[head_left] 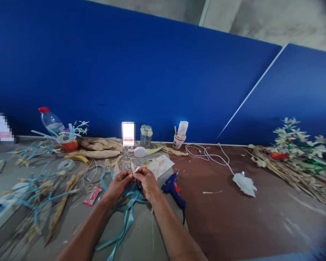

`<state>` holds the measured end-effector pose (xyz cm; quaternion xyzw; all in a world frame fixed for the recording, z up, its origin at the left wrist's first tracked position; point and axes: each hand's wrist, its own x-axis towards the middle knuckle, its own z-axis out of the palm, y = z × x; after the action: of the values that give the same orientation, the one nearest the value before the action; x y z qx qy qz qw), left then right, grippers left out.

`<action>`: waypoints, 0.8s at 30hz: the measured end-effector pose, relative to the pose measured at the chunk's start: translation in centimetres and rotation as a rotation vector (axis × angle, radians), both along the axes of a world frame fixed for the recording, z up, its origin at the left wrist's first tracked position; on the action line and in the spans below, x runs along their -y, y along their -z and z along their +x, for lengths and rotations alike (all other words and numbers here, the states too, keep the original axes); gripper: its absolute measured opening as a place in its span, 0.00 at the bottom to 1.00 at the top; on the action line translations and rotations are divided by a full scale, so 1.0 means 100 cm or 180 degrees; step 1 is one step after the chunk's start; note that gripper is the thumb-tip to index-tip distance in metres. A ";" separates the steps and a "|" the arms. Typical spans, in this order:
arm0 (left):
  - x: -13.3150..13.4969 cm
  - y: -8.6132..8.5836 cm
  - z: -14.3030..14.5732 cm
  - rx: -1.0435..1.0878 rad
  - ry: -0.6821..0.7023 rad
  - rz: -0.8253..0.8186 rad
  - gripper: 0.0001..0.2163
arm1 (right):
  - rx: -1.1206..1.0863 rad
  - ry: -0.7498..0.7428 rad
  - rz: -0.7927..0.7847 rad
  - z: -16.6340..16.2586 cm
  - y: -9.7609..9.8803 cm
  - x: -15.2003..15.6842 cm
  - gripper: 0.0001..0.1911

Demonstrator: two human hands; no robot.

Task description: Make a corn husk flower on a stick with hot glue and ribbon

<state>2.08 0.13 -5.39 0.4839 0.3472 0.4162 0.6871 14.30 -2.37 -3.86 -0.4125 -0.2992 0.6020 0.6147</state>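
My left hand (118,185) and my right hand (148,182) meet at the middle of the table, fingertips pinched together. Between them shows a small pale piece (136,169), thin like a strip of dried husk; its lower part is hidden by the fingers. Beneath my hands and wrists lies a loose heap of light blue ribbon (128,221), its ends trailing toward me. A blue glue gun (174,191) rests just right of my right hand. Beyond my fingers, pale husk scraps lie on a white sheet (166,163). Left of my left wrist is a pink-red packet (92,195).
Blue-wrapped twigs (36,203) and dried husks (100,145) spread across the left. A bottle (50,121), glass jar (145,137) and paper cup (179,141) stand by the blue partition (152,72). White cable (214,154) and husk flowers (290,134) lie right.
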 end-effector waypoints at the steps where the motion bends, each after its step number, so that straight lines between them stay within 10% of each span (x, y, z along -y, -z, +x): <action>1: 0.000 0.000 0.000 0.0001 -0.0015 0.0022 0.13 | -0.0030 0.0031 0.0008 -0.001 0.001 0.000 0.06; 24: 0.002 -0.006 0.000 0.0402 -0.0090 -0.0116 0.14 | 0.0312 0.0040 0.0478 -0.006 0.012 0.000 0.09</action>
<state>2.06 -0.10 -4.76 0.4391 0.3174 0.4493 0.7104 13.73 -2.33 -5.02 -0.3961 -0.3706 0.5531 0.6324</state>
